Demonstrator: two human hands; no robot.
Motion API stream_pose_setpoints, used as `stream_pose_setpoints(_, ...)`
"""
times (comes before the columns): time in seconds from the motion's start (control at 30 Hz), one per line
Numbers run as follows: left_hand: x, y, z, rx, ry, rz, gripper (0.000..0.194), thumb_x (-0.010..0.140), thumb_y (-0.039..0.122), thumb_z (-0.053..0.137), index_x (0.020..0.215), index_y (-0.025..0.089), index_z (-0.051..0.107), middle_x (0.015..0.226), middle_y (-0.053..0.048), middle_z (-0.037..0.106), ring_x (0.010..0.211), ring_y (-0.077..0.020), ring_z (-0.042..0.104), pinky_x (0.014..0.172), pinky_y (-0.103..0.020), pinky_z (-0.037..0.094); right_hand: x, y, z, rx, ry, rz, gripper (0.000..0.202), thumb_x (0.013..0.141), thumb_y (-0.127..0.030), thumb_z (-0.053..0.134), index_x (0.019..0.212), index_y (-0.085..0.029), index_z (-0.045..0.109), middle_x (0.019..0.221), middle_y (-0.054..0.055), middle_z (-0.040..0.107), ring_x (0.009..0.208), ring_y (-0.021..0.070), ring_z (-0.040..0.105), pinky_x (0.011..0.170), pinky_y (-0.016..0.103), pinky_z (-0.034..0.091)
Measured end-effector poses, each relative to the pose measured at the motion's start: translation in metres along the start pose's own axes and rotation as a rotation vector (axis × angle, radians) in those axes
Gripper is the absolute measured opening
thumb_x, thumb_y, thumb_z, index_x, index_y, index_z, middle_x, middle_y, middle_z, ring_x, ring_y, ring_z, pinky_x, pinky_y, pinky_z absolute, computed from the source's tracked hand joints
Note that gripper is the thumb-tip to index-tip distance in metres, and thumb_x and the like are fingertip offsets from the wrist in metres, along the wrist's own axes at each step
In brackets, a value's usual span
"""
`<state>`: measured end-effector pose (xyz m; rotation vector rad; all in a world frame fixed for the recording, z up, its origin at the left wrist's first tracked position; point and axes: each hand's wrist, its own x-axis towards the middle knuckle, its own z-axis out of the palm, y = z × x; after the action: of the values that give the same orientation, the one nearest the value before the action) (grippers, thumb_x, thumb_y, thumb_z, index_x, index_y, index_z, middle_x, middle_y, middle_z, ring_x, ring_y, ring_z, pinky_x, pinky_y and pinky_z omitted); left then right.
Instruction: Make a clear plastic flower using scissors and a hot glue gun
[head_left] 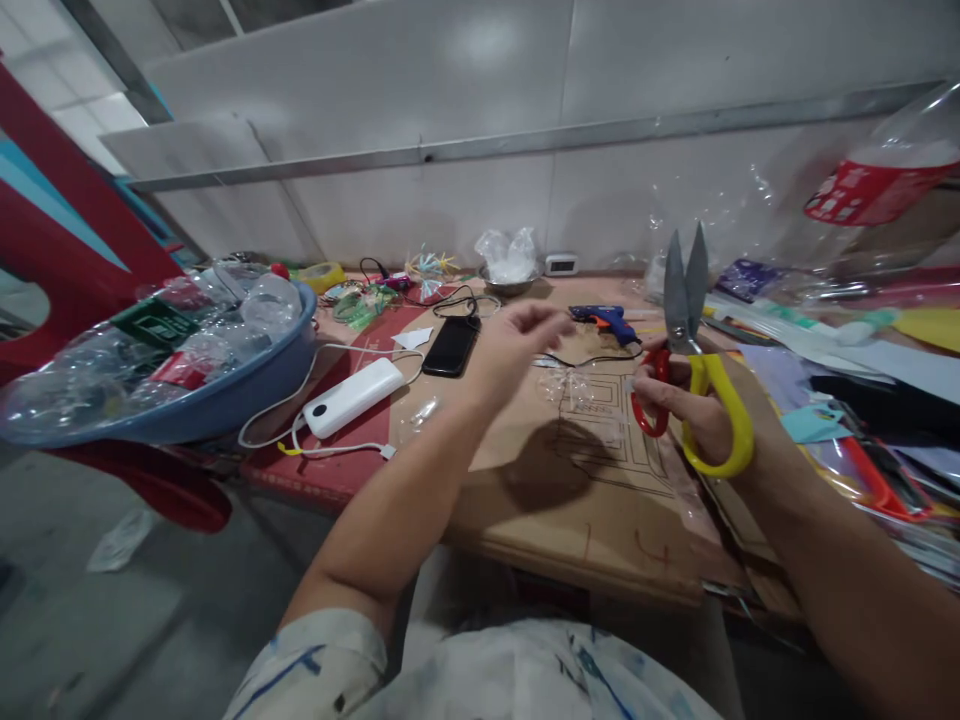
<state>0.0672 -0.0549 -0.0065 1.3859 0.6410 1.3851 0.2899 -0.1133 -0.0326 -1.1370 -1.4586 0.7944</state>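
My right hand (686, 400) holds scissors (686, 335) with one red and one yellow handle loop, their blades pointing up and slightly parted. Over the middle of the cardboard-covered table, my left hand (521, 340) is smeared by motion, its fingers bent; whether anything is between them cannot be made out. A small piece of clear plastic (566, 387) shows just beyond and below its fingertips. Behind that, a blue and orange glue gun (606, 322) lies on the table. The black phone (451, 345) is left of my left hand.
A blue basin (225, 405) full of clear bottles stands at the left. On the table are a white power bank (354, 397) with cables, a metal bowl (510, 287) and a small white clock (561, 264). Papers and tools crowd the right, below a large bottle (874, 190).
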Motion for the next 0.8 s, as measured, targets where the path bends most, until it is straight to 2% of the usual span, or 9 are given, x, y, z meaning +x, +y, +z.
stream_pose_setpoints(0.1, 0.014, 0.029, -0.045, -0.058, 0.303, 0.144, 0.011, 0.084, 0.027, 0.076, 0.083, 0.019, 0.068, 0.076, 0.001, 0.069, 0.059, -0.0046, 0.054, 0.057, -0.019, 0.043, -0.001, -0.010, 0.003, 0.010, 0.046, 0.044, 0.038, 0.069, -0.032, 0.080, 0.101, -0.028, 0.059, 0.082, -0.001, 0.061, 0.063, 0.0155, 0.057, 0.051, 0.028, 0.046)
stream_pose_setpoints(0.17, 0.017, 0.043, -0.069, -0.086, 0.426, 0.186, 0.011, 0.084, 0.026, 0.076, 0.081, 0.019, 0.067, 0.074, 0.002, 0.067, 0.057, -0.0041, 0.053, 0.055, -0.018, 0.042, -0.002, -0.016, 0.005, -0.011, 0.053, 0.053, 0.038, 0.067, -0.031, 0.080, 0.099, -0.027, 0.059, 0.076, -0.001, 0.061, 0.058, 0.0153, 0.055, 0.049, 0.028, 0.045)
stream_pose_setpoints(0.2, 0.017, 0.047, -0.077, -0.093, 0.448, 0.186, 0.012, 0.083, 0.025, 0.076, 0.080, 0.019, 0.067, 0.072, 0.002, 0.066, 0.056, -0.0041, 0.053, 0.054, -0.018, 0.042, -0.002, -0.019, 0.005, -0.017, 0.053, 0.059, 0.038, 0.067, -0.030, 0.079, 0.099, -0.027, 0.058, 0.073, -0.002, 0.061, 0.056, 0.0151, 0.055, 0.047, 0.028, 0.044)
stream_pose_setpoints(0.27, 0.015, 0.050, -0.086, -0.072, 0.446, 0.162, 0.013, 0.081, 0.025, 0.078, 0.078, 0.019, 0.066, 0.070, 0.002, 0.065, 0.054, -0.0043, 0.053, 0.052, -0.018, 0.042, -0.003, -0.021, 0.007, -0.005, 0.056, 0.065, 0.039, 0.065, -0.031, 0.079, 0.098, -0.027, 0.058, 0.070, -0.003, 0.060, 0.054, 0.0147, 0.054, 0.045, 0.027, 0.043)
stream_pose_setpoints(0.4, 0.017, 0.050, -0.088, 0.045, 0.398, 0.117, 0.015, 0.078, 0.026, 0.080, 0.076, 0.019, 0.067, 0.069, 0.001, 0.065, 0.053, -0.0049, 0.053, 0.050, -0.018, 0.043, -0.003, -0.023, 0.009, 0.070, 0.100, 0.052, 0.041, 0.062, -0.032, 0.081, 0.096, -0.028, 0.058, 0.074, -0.002, 0.061, 0.057, 0.0151, 0.056, 0.045, 0.027, 0.043)
stream_pose_setpoints(0.63, 0.030, 0.070, -0.099, 0.221, 0.455, 0.177, 0.016, 0.080, 0.030, 0.077, 0.075, 0.021, 0.065, 0.067, 0.002, 0.065, 0.047, -0.0045, 0.048, 0.045, -0.017, 0.040, -0.005, -0.027, 0.007, 0.083, 0.120, 0.052, 0.035, 0.067, -0.035, 0.081, 0.095, -0.027, 0.061, 0.072, -0.002, 0.060, 0.057, 0.0137, 0.053, 0.049, 0.027, 0.042)
stream_pose_setpoints(0.8, 0.026, 0.063, -0.100, 0.341, 0.377, 0.105, 0.016, 0.077, 0.030, 0.077, 0.075, 0.018, 0.067, 0.068, 0.000, 0.066, 0.050, -0.0047, 0.049, 0.047, -0.017, 0.040, -0.007, -0.027, 0.007, 0.119, 0.131, 0.074, 0.038, 0.067, -0.032, 0.082, 0.097, -0.026, 0.059, 0.074, -0.002, 0.061, 0.057, 0.0132, 0.052, 0.049, 0.028, 0.041)
